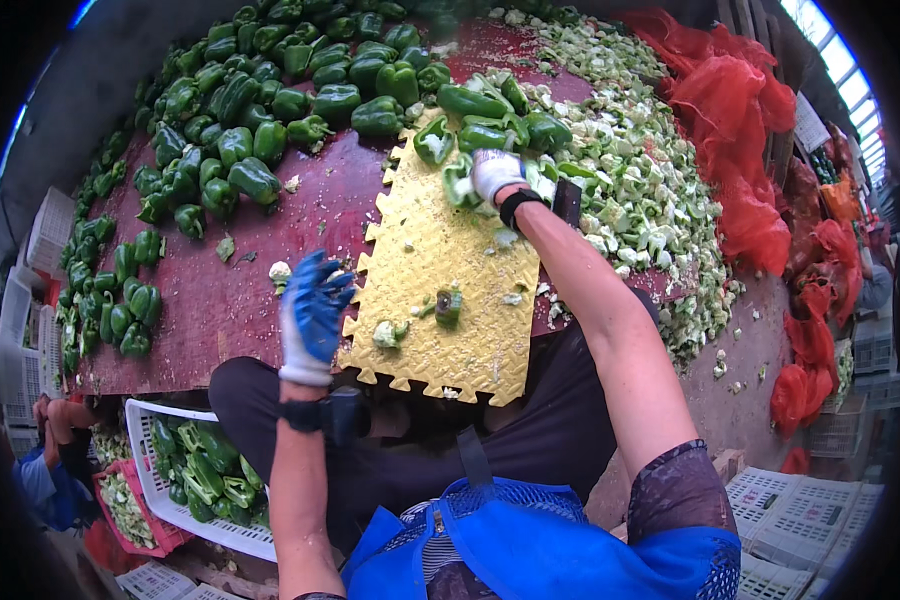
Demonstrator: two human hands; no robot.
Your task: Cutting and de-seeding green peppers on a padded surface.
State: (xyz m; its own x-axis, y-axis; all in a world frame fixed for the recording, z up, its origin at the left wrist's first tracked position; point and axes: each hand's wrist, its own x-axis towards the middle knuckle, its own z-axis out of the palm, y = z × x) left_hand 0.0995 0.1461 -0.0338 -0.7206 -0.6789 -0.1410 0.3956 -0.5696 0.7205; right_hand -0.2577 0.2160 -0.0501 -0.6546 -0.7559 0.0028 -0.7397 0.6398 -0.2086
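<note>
My left hand (313, 319), in a white glove with a blue coated palm, hangs over the left edge of the yellow foam mat (435, 247). Its fingers are spread and hold nothing. At the mat's far end my right hand (496, 176), in a white glove, is curled against a cut green bell pepper piece (459, 182); its fingertips are hidden, so its grip is unclear. Cut pepper halves (484, 135) lie just beyond it. Beside my right wrist stands a dark flat object (568, 201). A pepper core (448, 306) and a pale seed core (388, 334) lie on the mat.
Whole green bell peppers (262, 142) heap on the red tabletop (247, 307). Pale pepper scraps (637, 172) pile at right, beside red mesh sacks (735, 135). A white crate (142, 457) of peppers and a pink crate (161, 536) stand lower left, near another person (45, 476).
</note>
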